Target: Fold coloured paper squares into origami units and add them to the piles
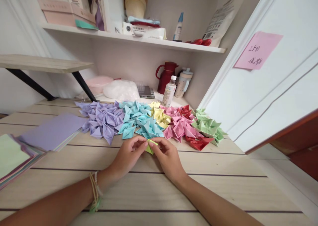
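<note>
Since both hands meet near the centre of the frame, the green paper [150,148] between them is mostly hidden, so I can't tell how far folded it is. It's just below the blue boats [149,128], over the worktop [154,189]. The left hand [129,153] has its grip closed, thumb and fingers pinching the paper's left side, and the right hand [170,158] is closed the same way on the right side, thumb across the front. Looks like super light stuff, thin and bendy, a bit stiffer where it's creased I'd guess. Not slippery as far as I can judge, but it'd crush or tear pretty easily, so honestly I'd go with fingertips on the folded edges and a soft pinch, no squeezing the middle or the points. Behind it there's a whole row of folded paper: purple boats [104,118] left of centre, then the blue ones, yellow boats [161,117], pink boats [180,128] with a red boat [198,143] at their lower right, and pale green boats [208,126] furthest right. Flat purple sheets [53,130] lie at the left of the frame.
</note>
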A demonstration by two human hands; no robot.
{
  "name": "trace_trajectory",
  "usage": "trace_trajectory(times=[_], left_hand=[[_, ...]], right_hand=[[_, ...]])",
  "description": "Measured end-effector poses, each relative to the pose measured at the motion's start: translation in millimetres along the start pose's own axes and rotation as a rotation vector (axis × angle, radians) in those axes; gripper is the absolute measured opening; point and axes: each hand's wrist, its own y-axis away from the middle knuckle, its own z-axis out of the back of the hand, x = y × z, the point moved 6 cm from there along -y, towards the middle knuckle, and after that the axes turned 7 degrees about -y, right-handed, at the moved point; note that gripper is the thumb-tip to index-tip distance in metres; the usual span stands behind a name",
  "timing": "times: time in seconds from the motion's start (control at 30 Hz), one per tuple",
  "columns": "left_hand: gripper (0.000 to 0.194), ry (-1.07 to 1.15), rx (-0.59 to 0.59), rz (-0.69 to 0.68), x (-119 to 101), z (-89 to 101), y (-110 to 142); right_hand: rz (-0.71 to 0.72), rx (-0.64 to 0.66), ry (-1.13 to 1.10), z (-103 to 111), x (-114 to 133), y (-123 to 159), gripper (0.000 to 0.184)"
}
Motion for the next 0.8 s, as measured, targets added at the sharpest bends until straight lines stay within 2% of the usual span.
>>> trace_trajectory(times=[0.37,0.8], left_hand=[[0.021,-0.103,-0.037,-0.029,-4.8,2.7,2.1],[0.019,-0.038,-0.044,-0.019,-2.3,3.6,0.9]], right_hand=[[0.01,-0.026,0.005,2.8,1.0,0.4,0.02],[-0.065,-0.038,-0.134,2.6,-4.6,-0.7,0.021]])
